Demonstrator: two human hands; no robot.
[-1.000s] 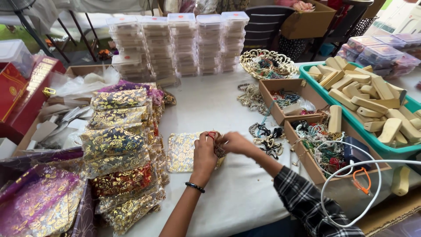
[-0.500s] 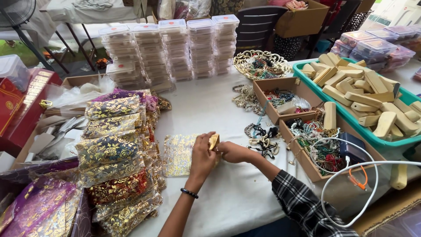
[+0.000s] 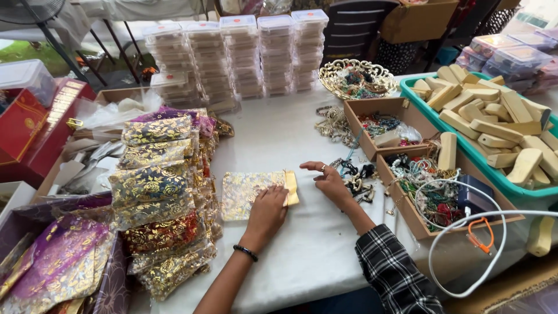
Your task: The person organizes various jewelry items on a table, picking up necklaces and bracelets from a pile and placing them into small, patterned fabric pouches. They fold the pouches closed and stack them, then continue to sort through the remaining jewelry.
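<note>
Head view: the left hand point(image 3: 268, 208) lies flat, fingers spread, pressing a gold-patterned organza pouch point(image 3: 251, 192) against the white tabletop point(image 3: 302, 250), likely to hold it steady where a pale yellow card point(image 3: 292, 187) pokes out of its mouth. The right hand point(image 3: 330, 181) rests loosely open, holding nothing, beside a tangle of jewellery point(image 3: 356, 177), within reach of the cardboard trays point(image 3: 407, 174)

Bright, even daylight; sharp, wide-angle edges.

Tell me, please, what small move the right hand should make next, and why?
Probably pick a piece from the jewellery pile: the right hand rests empty beside it, while the left hand pins the pouch flat.
</note>
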